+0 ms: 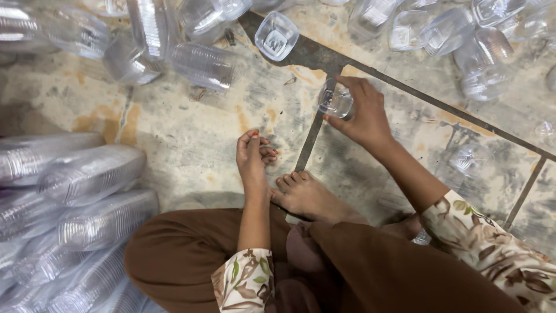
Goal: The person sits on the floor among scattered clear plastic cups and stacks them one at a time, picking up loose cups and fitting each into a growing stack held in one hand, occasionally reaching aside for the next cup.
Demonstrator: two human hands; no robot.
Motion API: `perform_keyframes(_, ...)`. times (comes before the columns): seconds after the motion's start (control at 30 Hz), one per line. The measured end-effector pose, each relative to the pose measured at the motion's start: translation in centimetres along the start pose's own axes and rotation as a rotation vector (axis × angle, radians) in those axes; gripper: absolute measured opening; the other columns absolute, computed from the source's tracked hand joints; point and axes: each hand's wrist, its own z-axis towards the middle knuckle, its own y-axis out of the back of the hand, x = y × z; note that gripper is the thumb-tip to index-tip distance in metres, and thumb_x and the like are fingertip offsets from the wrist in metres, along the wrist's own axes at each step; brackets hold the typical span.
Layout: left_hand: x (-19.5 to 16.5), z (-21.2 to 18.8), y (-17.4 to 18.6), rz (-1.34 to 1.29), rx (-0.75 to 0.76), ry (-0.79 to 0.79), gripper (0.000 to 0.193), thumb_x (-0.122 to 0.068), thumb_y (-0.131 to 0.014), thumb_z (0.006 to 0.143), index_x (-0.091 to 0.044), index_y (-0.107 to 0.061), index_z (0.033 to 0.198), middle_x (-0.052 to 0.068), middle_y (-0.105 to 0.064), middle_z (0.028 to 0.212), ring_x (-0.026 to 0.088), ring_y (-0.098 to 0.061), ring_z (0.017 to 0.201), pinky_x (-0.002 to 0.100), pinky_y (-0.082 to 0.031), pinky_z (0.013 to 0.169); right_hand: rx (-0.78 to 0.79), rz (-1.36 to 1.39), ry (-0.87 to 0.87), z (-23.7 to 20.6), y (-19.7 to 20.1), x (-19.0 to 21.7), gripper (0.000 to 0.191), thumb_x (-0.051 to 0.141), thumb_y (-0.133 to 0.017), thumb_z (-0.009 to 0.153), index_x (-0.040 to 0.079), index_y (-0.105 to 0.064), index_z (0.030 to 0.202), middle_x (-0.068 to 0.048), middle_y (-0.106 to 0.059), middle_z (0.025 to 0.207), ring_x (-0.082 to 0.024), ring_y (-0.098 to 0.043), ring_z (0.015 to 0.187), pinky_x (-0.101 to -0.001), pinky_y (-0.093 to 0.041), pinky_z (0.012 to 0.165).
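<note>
One small clear plastic cup sits in the grip of the right hand, its fingers curled around the rim and side, held just above the floor where a dark metal strip crosses the stained concrete. Nothing can be seen inside the cup. The left hand is well apart from it, nearer the body, with fingers loosely bent together and nothing in them; it hovers just beside a bare foot resting on the floor. Beyond the held cup lies a loose square-bottomed clear cup on the dark strip, mouth facing up. More loose clear cups are scattered along the upper right, lying at all angles, and another faint one rests on the floor to the right of the forearm. Nested stacks of clear cups lie on their sides at the upper left. A larger heap of long stacked cup sleeves is piled at the left, beside the person's knee. The person sits cross-legged in brown trousers and floral sleeves. The floor is worn, grey with orange-brown blotches, divided by thin dark lines.
</note>
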Motion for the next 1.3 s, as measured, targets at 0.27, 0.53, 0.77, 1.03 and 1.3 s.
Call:
perform_keyframes(0.27,-2.2,-1.5,-0.6,-0.201,0.51,0.308,0.075,-0.049,-0.059,0.098,0.001,-0.039,0.15,0.025,-0.062,0.135,0.035,-0.075,0.109,0.041,-0.066,0.081,0.352,0.595,0.198,-0.7,-0.4,4.5,0.085,0.032,-0.093,0.069,0.012,-0.058,0.144,-0.011,-0.063,0.138,-0.029,-0.061,0.13,-0.0419,-0.048,0.11)
perform_keyframes(0.53,-3.0,-1.7,-1.0,-0.151,0.597,0.259,0.085,-0.043,-0.075,0.09,0.001,-0.037,0.153,0.024,-0.06,0.133,0.042,-0.072,0.106,0.048,-0.066,0.086,0.482,0.815,0.141,-1.3,0.4,4.6,0.087,0.033,-0.092,0.071,0.011,-0.055,0.147,-0.008,-0.062,0.145,-0.025,-0.06,0.136,-0.041,-0.046,0.117)
perform_keyframes(0.77,-2.6,-1.4,-1.1,-0.072,0.526,0.233,0.078,-0.036,-0.078,0.089,0.002,-0.044,0.149,0.024,-0.063,0.13,0.032,-0.073,0.105,0.043,-0.065,0.083,0.534,0.877,0.118,-1.1,-0.3,3.4,0.09,0.032,-0.094,0.069,0.009,-0.055,0.146,-0.007,-0.063,0.146,-0.024,-0.059,0.14,-0.0424,-0.043,0.121)
perform_keyframes(1.03,-3.0,-1.5,-1.2,-0.097,0.582,0.238,0.075,-0.035,-0.077,0.091,0.0,-0.044,0.148,0.021,-0.064,0.131,0.032,-0.076,0.098,0.037,-0.066,0.078,0.524,0.977,0.086,-1.3,-0.4,3.1,0.088,0.028,-0.095,0.067,0.007,-0.057,0.144,-0.008,-0.063,0.144,-0.025,-0.059,0.139,-0.0434,-0.043,0.123)
perform_keyframes(1.3,-3.8,-1.6,-1.3,-0.148,0.546,0.212,0.069,-0.035,-0.076,0.093,0.0,-0.046,0.144,0.023,-0.063,0.131,0.034,-0.076,0.098,0.042,-0.067,0.076,0.315,0.746,0.159,-1.6,0.3,6.0,0.085,0.028,-0.096,0.066,0.011,-0.058,0.14,-0.007,-0.062,0.143,-0.025,-0.059,0.135,-0.0416,-0.046,0.118)
